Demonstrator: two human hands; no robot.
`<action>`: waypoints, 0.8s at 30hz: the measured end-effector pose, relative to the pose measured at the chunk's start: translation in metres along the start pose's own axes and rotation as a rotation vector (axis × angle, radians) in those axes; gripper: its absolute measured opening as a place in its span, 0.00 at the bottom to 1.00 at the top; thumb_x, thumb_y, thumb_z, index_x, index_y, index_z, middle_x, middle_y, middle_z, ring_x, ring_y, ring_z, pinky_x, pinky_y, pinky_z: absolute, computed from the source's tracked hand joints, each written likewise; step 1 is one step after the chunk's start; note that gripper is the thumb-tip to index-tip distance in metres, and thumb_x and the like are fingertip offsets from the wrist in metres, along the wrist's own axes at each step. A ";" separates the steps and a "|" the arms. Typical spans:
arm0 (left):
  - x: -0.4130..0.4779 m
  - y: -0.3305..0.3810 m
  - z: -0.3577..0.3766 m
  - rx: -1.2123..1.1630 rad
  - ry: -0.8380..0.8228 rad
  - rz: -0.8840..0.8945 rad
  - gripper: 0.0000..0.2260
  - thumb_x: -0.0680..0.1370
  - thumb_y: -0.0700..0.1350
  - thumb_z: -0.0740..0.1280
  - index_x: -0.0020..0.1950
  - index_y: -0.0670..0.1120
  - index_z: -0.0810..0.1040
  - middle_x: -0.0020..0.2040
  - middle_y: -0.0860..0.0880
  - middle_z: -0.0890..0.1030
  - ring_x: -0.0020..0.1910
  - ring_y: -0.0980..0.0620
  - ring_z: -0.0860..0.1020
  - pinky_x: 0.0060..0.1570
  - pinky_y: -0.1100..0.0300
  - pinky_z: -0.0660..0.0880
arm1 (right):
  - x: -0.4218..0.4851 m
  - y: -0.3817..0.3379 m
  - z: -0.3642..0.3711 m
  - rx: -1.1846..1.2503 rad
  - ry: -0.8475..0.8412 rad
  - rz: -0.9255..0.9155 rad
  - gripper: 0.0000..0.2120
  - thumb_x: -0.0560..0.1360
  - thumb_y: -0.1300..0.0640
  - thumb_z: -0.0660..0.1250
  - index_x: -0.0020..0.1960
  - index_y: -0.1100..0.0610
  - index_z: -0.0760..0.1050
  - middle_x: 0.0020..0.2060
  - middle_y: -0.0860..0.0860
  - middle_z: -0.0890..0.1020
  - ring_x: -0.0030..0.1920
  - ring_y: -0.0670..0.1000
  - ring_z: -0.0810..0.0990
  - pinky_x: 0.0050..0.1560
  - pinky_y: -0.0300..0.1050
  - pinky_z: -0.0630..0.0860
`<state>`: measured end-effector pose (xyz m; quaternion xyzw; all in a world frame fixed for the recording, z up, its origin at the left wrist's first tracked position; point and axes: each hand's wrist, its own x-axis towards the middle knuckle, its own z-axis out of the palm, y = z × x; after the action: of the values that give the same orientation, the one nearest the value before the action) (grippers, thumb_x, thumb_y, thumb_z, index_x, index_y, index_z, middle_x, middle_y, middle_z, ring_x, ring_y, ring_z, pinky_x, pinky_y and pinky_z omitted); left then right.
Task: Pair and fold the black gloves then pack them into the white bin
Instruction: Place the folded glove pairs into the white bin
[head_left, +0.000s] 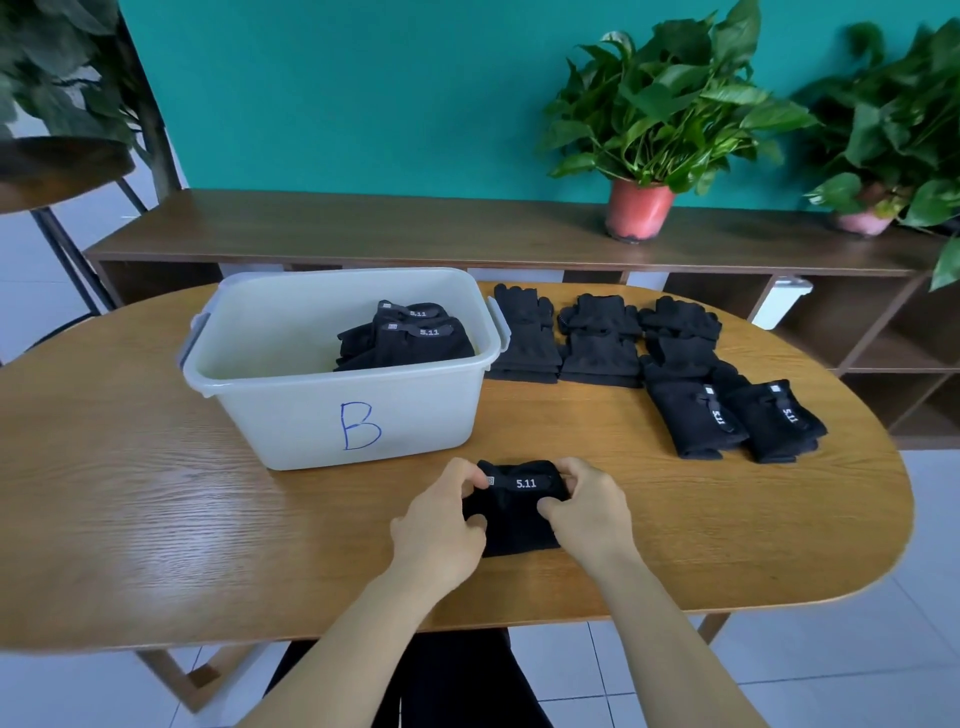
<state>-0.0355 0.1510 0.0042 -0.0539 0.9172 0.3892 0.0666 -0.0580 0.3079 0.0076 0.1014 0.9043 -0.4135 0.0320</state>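
— Where is the folded pair (519, 514)?

— It lies on the surface (156, 493) near the front edge, between the person's two hands. The left hand (441, 525) has its fingers curled over the left side of the pair and the right hand (587, 514) over the right side. Each pinches the cloth, and neither is lifting it.

— Which way does the white bin (337, 410) lie from there?

— Straight beyond and a little to the left. Its near wall, marked B, stands just past the far edge of the bundle. The left hand is the nearer one. The labelled cuff band runs left to right along that far edge, and the rest of the bundle runs back toward the person.

— So what does the move depend on?

— Probably height. The wall stands between the bundle and the inside of the bin, so the bundle would have to rise over the rim before it goes forward.

— Is there room inside?

— The packed pairs (410, 340) sit at the right end, and the left part shows bare bottom.

— Is anything in the way?

— The loose gloves (597, 338) lie in rows to the right of the bin, well off that path. Two labelled gloves (737, 415) lie nearer the right edge of the surface.
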 end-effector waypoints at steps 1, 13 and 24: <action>-0.001 0.000 0.000 -0.003 0.006 0.002 0.15 0.79 0.40 0.63 0.59 0.59 0.69 0.62 0.58 0.76 0.65 0.54 0.73 0.63 0.53 0.64 | 0.000 0.001 0.001 0.019 0.003 0.004 0.22 0.74 0.65 0.68 0.68 0.55 0.73 0.54 0.49 0.81 0.51 0.48 0.78 0.53 0.44 0.78; -0.008 0.010 -0.003 -0.254 0.001 0.193 0.17 0.79 0.33 0.63 0.57 0.55 0.73 0.58 0.58 0.74 0.60 0.62 0.72 0.46 0.78 0.67 | -0.011 0.002 -0.018 0.210 0.108 -0.015 0.21 0.73 0.67 0.70 0.63 0.51 0.75 0.52 0.50 0.82 0.53 0.50 0.81 0.51 0.50 0.82; 0.016 0.083 -0.114 -0.310 0.177 0.423 0.20 0.76 0.34 0.65 0.49 0.62 0.73 0.56 0.51 0.80 0.57 0.55 0.77 0.54 0.62 0.74 | 0.007 -0.113 -0.085 0.315 0.215 -0.360 0.18 0.73 0.69 0.70 0.49 0.46 0.75 0.42 0.41 0.81 0.47 0.44 0.80 0.51 0.46 0.79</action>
<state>-0.0727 0.1254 0.1383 0.0953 0.8397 0.5241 -0.1056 -0.0867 0.3012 0.1454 -0.0142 0.8305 -0.5350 -0.1547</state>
